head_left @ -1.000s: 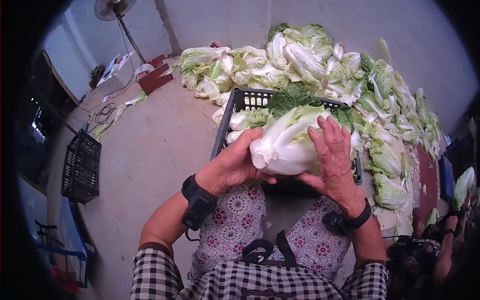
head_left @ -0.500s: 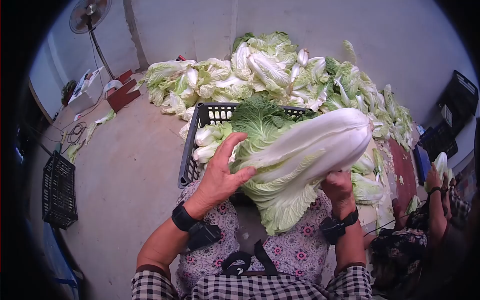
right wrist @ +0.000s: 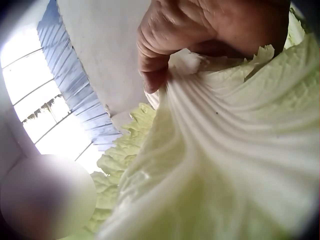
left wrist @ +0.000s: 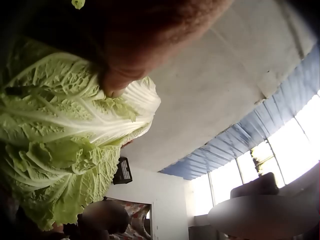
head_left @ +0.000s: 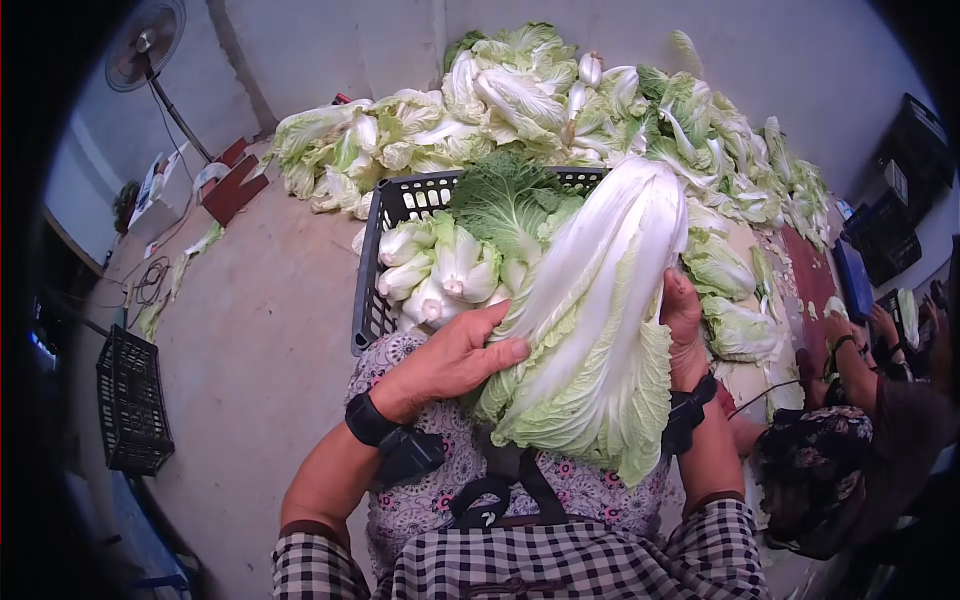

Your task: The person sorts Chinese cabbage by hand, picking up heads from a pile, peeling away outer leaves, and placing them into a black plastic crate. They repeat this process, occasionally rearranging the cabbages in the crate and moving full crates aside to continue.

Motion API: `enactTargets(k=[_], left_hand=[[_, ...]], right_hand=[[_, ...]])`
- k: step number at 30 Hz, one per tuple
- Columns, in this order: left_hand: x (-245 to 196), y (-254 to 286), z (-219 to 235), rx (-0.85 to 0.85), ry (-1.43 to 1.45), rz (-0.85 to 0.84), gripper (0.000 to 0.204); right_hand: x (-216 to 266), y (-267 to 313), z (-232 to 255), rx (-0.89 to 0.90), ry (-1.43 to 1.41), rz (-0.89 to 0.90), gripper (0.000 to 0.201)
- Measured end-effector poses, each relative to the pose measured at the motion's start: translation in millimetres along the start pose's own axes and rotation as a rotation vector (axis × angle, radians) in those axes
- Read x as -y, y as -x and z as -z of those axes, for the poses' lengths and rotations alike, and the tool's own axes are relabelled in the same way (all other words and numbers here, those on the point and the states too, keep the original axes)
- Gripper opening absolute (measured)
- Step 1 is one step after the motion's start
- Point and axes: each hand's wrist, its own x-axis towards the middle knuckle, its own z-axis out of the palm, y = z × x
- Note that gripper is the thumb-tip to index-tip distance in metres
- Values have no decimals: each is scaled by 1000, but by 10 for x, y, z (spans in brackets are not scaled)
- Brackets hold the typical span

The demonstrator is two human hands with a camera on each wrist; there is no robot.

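Note:
A large napa cabbage [head_left: 600, 320] is held up over my lap, its white base pointing away and its pale green leaf tips toward me. My left hand [head_left: 455, 355] holds its left side, thumb on the outer leaves and fingers hidden behind. On the other side my right hand [head_left: 684, 325] grips it. The right wrist view shows the fingertips [right wrist: 156, 80] of that hand pinching a white-ribbed leaf [right wrist: 200, 130]. Just beyond, a black plastic crate [head_left: 367, 290] holds several trimmed cabbages [head_left: 465, 262], bases toward me, and a dark green leaf [head_left: 505, 200].
A long heap of napa cabbages [head_left: 520, 90] lies along the wall, curving down the right side. Another black crate [head_left: 132, 400] stands on the floor at left. A standing fan [head_left: 145, 45] is at back left; another person [head_left: 855, 370] works at right.
A second ago a cabbage was held with its base toward me; half a second ago the base pointed right. Now it points away, and my left thumb has come onto the leaves.

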Motion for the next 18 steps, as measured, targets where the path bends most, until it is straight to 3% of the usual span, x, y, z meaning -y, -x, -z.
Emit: enactTargets(k=[7, 9, 12, 16, 17, 18], left_hand=[[90, -13, 12, -1, -24, -6, 52], [106, -19, -8, -21, 48, 0, 52], [189, 6, 4, -55, 107, 48, 53], [103, 43, 7, -115, 169, 57, 57], [112, 32, 1, -121, 164, 74, 58], [116, 23, -9, -126, 171, 75, 58]], right_hand=[[-42, -18, -8, -87, 74, 84, 39], [-25, 16, 34, -126, 130, 26, 40], [-8, -5, -473, -429, 339, -88, 39], [-79, -91, -307, -351, 635, -122, 49], [-89, -70, -330, -413, 531, -219, 55], [-113, -58, -379, -427, 488, -205, 55]])
